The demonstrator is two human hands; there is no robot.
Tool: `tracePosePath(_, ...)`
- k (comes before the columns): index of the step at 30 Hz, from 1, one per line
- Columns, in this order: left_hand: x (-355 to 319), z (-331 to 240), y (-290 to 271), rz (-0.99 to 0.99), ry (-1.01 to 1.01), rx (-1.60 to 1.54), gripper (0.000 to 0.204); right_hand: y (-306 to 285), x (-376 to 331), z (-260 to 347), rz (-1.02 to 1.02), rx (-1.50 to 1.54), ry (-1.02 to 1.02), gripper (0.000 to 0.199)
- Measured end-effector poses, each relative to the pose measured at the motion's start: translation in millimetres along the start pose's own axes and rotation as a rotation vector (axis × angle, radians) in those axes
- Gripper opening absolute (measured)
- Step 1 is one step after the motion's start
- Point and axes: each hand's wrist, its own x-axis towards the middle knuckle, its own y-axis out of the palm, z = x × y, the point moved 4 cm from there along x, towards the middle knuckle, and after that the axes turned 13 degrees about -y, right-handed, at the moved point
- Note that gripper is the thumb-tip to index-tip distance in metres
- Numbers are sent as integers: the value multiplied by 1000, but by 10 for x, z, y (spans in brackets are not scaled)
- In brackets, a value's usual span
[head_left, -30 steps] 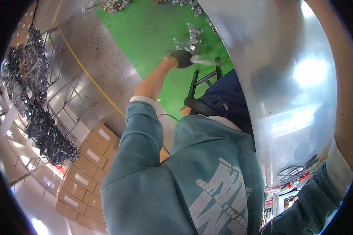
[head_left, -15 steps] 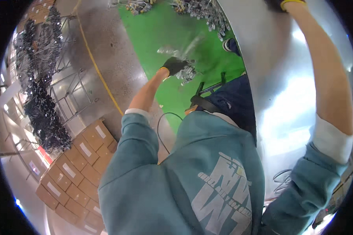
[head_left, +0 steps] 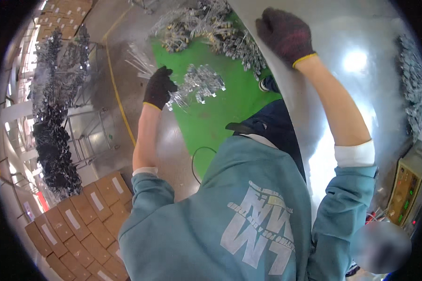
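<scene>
Left of metal tabletop [head_left: 309, 107], far side: stacked cartons [head_left: 75, 239], white labels, print too small to read.
Nearer tabletop's left: gloved left hand [head_left: 159, 87] grasping connector-ended cable bundle [head_left: 199, 84] mid-length; likely light, floppy, slick, connectors prone to snag; best held round gathered cables.
Beside tabletop's left edge: teal sweatshirt [head_left: 211, 196], bold white lettering.
Above tabletop: gloved right hand [head_left: 286, 35], fingers curled; cannot tell if holding anything.
Right of tabletop: instrument box [head_left: 403, 192], green readouts.
</scene>
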Motion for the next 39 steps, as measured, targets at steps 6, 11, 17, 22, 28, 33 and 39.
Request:
tracePosePath(6,-786,-1466,1419,173,150,-140,25,-254,-541,376,43,177,-88,31)
tracePosePath(11,-1392,-2353,2960,467,345,-116,27,-747,-616,638,97,435,-141,94)
tracePosePath(17,-1370,-2574,4728,842,271,-227,22,-1782,-336,628,-295,409,-282,114)
tracePosePath(22,-1388,-2342,5694,1053,88,-259,36,-2270,-393,557,-487,345,-404,99)
tracePosePath(28,-1300,-1766,6364,1077,-316,-215,41,-2682,-773,128,-324,223,-359,47)
tracePosePath(33,-502,-1047,6507,868,-263,231,46,-2192,-1382,-365,-125,96,-117,49)
tracePosePath(39,-499,-842,6874,1083,-436,325,34,-2374,-1571,-555,-95,4,-82,42)
